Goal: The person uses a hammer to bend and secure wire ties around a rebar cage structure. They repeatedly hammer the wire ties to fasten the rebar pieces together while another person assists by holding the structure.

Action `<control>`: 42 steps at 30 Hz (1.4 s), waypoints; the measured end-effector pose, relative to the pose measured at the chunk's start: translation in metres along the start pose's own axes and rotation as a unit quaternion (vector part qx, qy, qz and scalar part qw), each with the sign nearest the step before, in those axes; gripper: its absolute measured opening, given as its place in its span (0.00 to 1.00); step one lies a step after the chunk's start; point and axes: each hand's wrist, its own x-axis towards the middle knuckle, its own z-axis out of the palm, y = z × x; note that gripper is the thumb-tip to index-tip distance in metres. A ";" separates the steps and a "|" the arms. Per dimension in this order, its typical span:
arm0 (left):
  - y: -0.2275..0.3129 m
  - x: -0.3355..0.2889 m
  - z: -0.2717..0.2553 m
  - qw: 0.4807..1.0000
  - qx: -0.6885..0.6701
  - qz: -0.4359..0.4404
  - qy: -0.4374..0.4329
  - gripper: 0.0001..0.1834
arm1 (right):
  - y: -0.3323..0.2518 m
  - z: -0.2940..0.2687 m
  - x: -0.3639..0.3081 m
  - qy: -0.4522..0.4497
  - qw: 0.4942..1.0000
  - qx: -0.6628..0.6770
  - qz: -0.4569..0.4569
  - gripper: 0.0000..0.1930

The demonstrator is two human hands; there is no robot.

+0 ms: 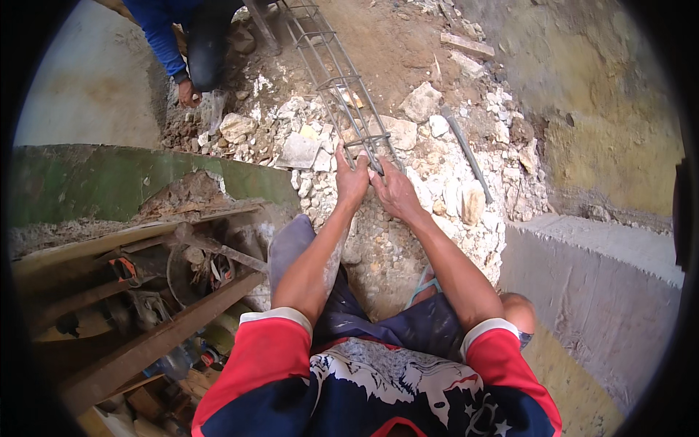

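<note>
A long rebar cage [339,79], made of thin steel bars tied with square stirrups, stretches away from me toward the top of the head view. My left hand [352,178] is closed round the left side of its near end. Close beside it, my right hand [395,189] grips the right side of the same end. The fingers are partly hidden behind the bars. Below the cage lie broken white stones and rubble [297,151]; whether the near end touches them I cannot tell.
A dark bar [467,156] lies on the rubble to the right. At the upper left, another person's hand [188,93] hangs near the ground. A low green wall [80,182] and a cluttered wooden shelf [160,339] stand left; a grey concrete ledge [597,291] is right.
</note>
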 end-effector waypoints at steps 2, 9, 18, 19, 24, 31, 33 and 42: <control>-0.011 0.003 -0.012 0.994 0.050 0.092 0.033 0.35 | -0.025 -0.006 0.005 -0.041 0.997 0.061 0.036 0.30; 0.001 0.000 -0.006 0.986 0.115 0.113 -0.031 0.32 | 0.002 0.006 0.019 -0.001 0.977 0.149 0.151 0.28; -0.012 0.000 0.020 0.988 0.067 0.134 -0.028 0.38 | 0.044 0.016 0.030 -0.006 0.934 0.291 0.207 0.18; -0.014 0.002 0.018 0.987 0.073 0.140 -0.031 0.38 | 0.042 0.014 0.030 -0.011 0.931 0.291 0.219 0.18; 0.012 -0.005 0.003 0.993 -0.033 0.017 -0.113 0.39 | 0.028 -0.007 0.036 -0.039 0.923 0.291 0.249 0.19; -0.033 0.013 0.012 0.994 -0.097 0.022 -0.046 0.31 | 0.007 -0.009 0.046 -0.064 0.941 0.232 0.236 0.18; -0.038 0.017 0.010 0.995 -0.070 0.017 -0.063 0.26 | 0.016 -0.014 0.047 -0.086 0.945 0.227 0.221 0.18; -0.018 0.025 -0.006 0.971 -0.150 -0.120 -0.145 0.35 | 0.027 -0.002 0.042 -0.063 0.947 0.237 0.209 0.18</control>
